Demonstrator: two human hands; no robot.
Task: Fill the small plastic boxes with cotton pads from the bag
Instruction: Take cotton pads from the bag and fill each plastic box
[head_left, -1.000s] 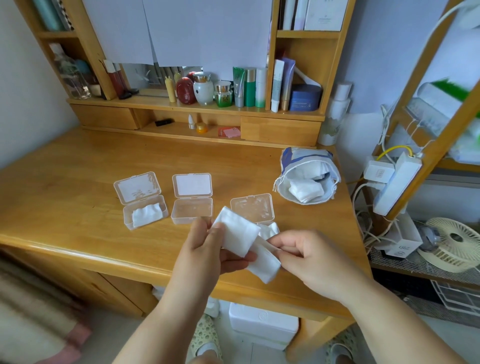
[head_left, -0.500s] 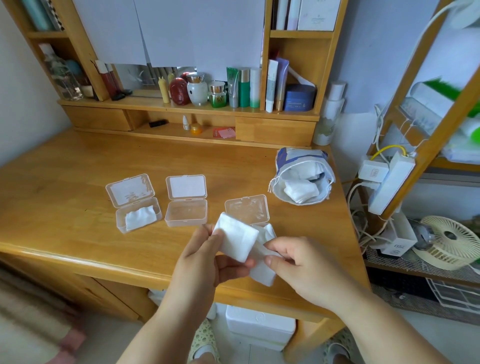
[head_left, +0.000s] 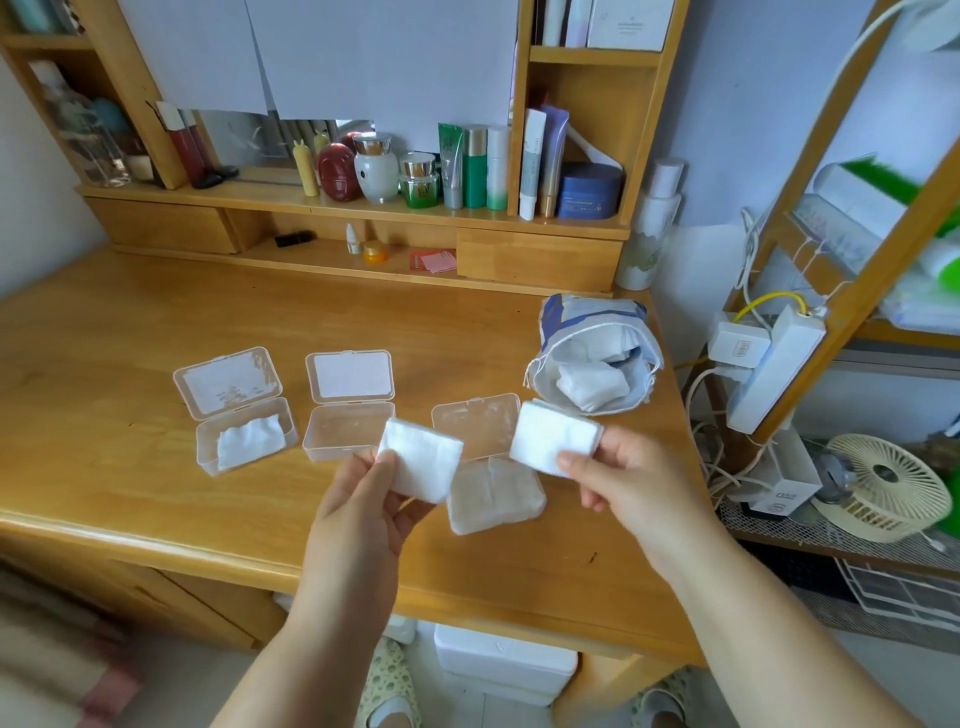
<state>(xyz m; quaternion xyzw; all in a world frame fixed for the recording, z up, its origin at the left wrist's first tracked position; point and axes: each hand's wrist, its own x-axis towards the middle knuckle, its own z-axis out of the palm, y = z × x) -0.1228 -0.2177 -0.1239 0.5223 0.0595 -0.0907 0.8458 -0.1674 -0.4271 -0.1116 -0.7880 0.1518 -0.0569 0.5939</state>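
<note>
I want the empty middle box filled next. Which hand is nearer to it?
Left. The left hand holds its pad just in front of the middle box; the right hand is farther right, past the third box.

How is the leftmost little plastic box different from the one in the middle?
The leftmost box has a white cotton pad lying in its tray; the middle box looks empty. The leftmost box sits turned at an angle on the desk, while the middle box lies nearly square to the desk's edge. The left hand, holding a stack of pads, covers the middle box's near right corner; the leftmost box is fully visible. Both are clear, with hinged lids open.
</note>
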